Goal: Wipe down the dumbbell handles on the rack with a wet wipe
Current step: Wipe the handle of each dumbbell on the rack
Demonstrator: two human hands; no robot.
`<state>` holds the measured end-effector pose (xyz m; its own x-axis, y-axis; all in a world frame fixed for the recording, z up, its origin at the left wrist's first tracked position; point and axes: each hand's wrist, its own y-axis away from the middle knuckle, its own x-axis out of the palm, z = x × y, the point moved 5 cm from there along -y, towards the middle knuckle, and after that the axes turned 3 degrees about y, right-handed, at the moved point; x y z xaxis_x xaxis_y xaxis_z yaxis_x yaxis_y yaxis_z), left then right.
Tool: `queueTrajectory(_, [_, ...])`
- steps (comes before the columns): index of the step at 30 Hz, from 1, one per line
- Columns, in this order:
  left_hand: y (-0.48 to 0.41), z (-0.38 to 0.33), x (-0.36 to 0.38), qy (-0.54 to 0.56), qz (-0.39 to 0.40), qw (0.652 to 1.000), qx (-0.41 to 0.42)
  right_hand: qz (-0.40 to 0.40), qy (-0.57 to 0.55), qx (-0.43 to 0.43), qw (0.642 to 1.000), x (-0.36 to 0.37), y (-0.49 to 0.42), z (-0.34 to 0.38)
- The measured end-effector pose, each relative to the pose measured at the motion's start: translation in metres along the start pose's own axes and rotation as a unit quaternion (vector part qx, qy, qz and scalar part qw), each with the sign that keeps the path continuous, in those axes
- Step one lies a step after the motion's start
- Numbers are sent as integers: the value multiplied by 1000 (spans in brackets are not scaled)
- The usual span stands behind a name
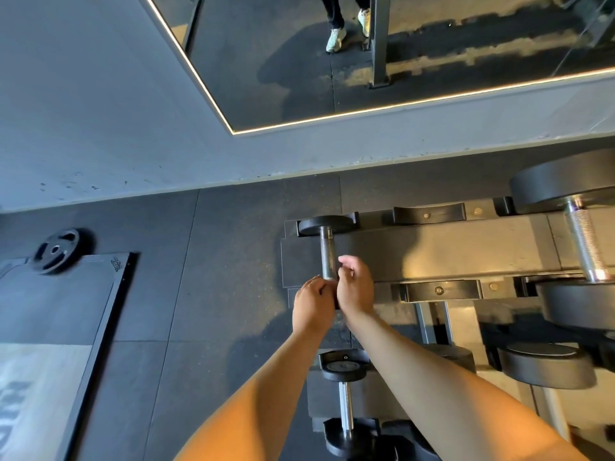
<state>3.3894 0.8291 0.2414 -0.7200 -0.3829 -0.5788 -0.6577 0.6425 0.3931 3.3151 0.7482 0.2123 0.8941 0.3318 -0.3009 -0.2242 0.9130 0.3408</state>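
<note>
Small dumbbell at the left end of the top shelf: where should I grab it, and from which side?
Grip the handle at its bare middle, from above, fingers wrapped across it. It runs straight away from you, narrow and round; the far head, seated on the rack, looks too broad to hold.

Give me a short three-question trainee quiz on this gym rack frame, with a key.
1. True or false: the left hand and right hand meet at the near end of the small dumbbell's handle on the top tier of the rack.
2. What lies on the floor at far left? A) kettlebell B) weight plate C) jump rope
3. Fill in: the wall behind the rack holds a light-edged ____.
Key: 1 true; 2 B, the weight plate; 3 mirror.
</note>
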Motion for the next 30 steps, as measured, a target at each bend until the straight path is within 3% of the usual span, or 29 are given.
queueTrajectory(3, [0,3,-7,-41,-54,998,15,15,-33,40,999,-3,11,-9])
queueTrajectory(7, [-9,-18,-19,25,-106,993,43,68,-140,99,983,-3,12,-5])
queueTrajectory(11, [-28,-42,0,10,-48,994,96,100,-170,110,974,-1,6,0])
queueTrajectory(15, [-18,-37,7,-59,-47,995,63,132,-207,136,960,-3,6,0])
queueTrajectory(22, [19,-25,3,-180,-44,977,106,154,-221,178,946,-21,13,15])
queueTrajectory(27, [17,-34,8,-182,-44,965,186,111,-181,145,966,-24,10,17])
queueTrajectory(30, [10,-40,18,-90,11,984,153,131,-191,157,960,-28,7,24])
